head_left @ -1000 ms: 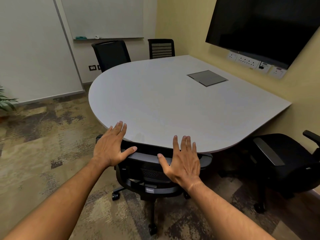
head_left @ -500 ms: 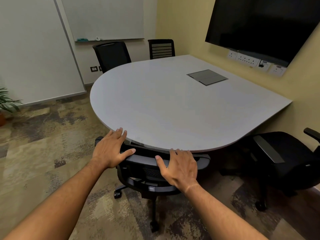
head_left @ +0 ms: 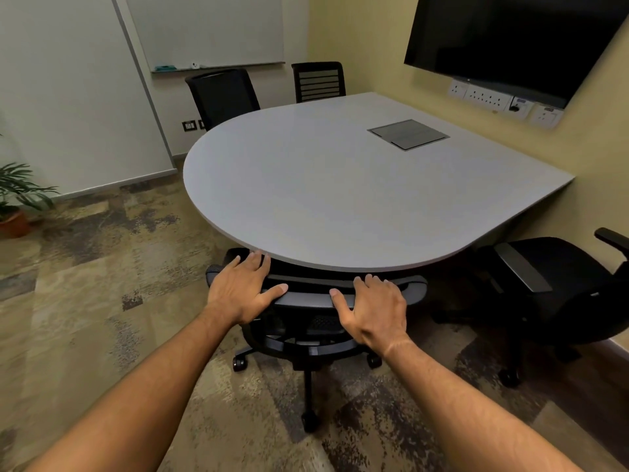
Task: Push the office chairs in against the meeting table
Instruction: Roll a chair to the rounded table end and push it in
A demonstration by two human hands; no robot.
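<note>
Grey desk (head_left: 323, 199) filling the middle, rounded at its near end, straight edge butted to the yellow wall at its right. Flush metal hatch (head_left: 408, 133) set into the top toward the wall side. Beyond the desk's far end, two black chairs (head_left: 223, 93) (head_left: 318, 81) against it, a whiteboard (head_left: 207, 28) on the wall behind them. Above the desk's right side, a dark screen (head_left: 510, 39) with a row of sockets (head_left: 490, 98) beneath. Mottled brown carpet (head_left: 102, 284) around the desk, a potted plant (head_left: 17, 199) well off to its left.

At the desk's near curve, the mesh-backed office chair (head_left: 306, 330) tucked in, seat hidden under the top, backrest rim just below the desk edge. Left hand (head_left: 243, 289) laid flat over the rim's left end, fingers straight, thumb spread along the bar. Right hand (head_left: 374, 310) on the rim's right part, fingers bent over the top, thumb along the bar; gripping or only resting, hard to tell. Base and castors showing beneath.

At the desk's near right corner, another black chair (head_left: 558, 287) standing out from the desk, cut off by the frame edge.
</note>
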